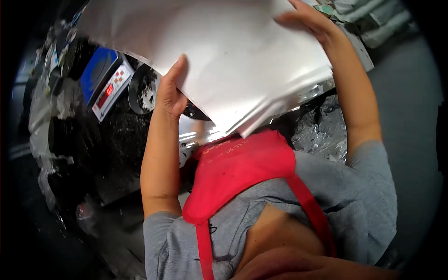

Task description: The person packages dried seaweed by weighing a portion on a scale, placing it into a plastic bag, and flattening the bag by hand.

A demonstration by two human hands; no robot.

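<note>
A stack of large white sheets point(224, 59), paper or thin film, is held up in front of my chest. My left hand point(173, 87) grips its near left edge, thumb on top and fingers hidden underneath. At the far right edge, my right hand point(308, 21) lies against the stack, blurred; whether its fingers close on the sheets is hard to see. Several loose corners fan apart near my red apron point(241, 161). Beneath the stack, a strip of shiny clear plastic point(196, 136) shows.
Left of the sheets stands a digital scale point(112, 89) with a blue pan point(99, 71) and a lit red display. Beside it is a round bowl point(134, 89) holding black and white bits. Crumpled clear plastic point(322, 129) lies at right, and wrapped bundles point(381, 21) sit at the upper right.
</note>
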